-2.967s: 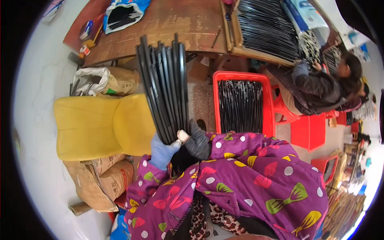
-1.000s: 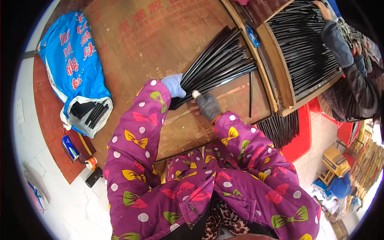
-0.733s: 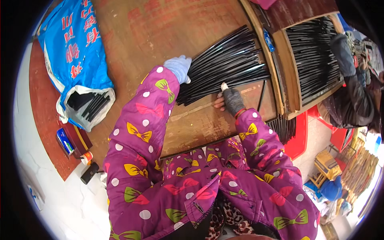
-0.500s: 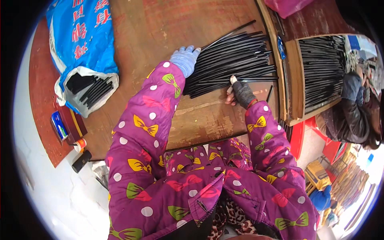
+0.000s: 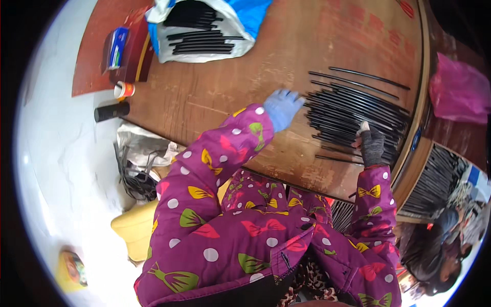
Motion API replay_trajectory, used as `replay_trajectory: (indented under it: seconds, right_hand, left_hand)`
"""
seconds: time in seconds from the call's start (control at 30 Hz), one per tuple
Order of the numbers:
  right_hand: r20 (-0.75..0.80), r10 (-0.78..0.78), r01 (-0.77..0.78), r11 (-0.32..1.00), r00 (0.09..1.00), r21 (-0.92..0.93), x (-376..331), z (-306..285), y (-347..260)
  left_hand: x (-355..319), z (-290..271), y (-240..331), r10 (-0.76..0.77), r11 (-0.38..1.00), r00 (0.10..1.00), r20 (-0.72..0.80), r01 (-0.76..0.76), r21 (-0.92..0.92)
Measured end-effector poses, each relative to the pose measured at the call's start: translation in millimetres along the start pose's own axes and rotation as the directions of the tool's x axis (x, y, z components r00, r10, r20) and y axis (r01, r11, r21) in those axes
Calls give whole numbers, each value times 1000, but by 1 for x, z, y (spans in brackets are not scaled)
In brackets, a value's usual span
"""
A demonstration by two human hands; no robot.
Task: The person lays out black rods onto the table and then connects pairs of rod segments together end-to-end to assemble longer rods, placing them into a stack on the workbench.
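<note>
Thin black sticks lie side by side in a broad layer on the brown wooden table, with a few lying apart at the layer's far and near edges. My left hand, in a pale blue glove, rests at their left ends with its fingers stretched out, touching or nearly touching the tips. Over the right part of the layer is my right hand, in a dark grey fingerless glove with a white covering on one fingertip. Its fingers are apart and touch the sticks from above; nothing shows gripped in them.
A blue and white bag with more black sticks lies at the far left. Near it are a blue box, a paper cup and a black cylinder. Right of the table edge are a pink bag, a stick-filled tray and another person.
The view has turned, shifting the table's things across the picture. My left hand has slid off the sticks to their left ends. My right hand has moved farther onto the layer.
</note>
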State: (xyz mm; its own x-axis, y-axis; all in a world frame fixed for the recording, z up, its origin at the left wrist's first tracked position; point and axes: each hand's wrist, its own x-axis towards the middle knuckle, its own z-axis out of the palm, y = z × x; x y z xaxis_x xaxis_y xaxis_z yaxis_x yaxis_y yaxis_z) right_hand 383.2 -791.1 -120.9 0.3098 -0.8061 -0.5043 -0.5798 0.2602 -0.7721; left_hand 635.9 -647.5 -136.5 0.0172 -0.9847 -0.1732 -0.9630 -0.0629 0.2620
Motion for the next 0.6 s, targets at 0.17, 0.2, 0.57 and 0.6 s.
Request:
replay_trajectory:
  seconds: [0.17,0.2,0.57,0.6]
  right_hand:
    - [169,-288,313,938,943,-150,1,67,-42]
    - [217,-351,380,919,911,-109,0,82,-45]
    - [454,-619,761,588,641,-272,-14,271,-140]
    - [458,-630,764,613,627,-204,-11,286,-146]
  left_hand:
    - [-83,22,-55,-235,971,972,-32,233,-55]
    - [-93,24,-65,-281,957,957,-67,275,-93]
    - [-175,35,-141,-458,886,821,-342,391,-249]
    - [-179,36,-147,-458,886,805,-376,382,-262]
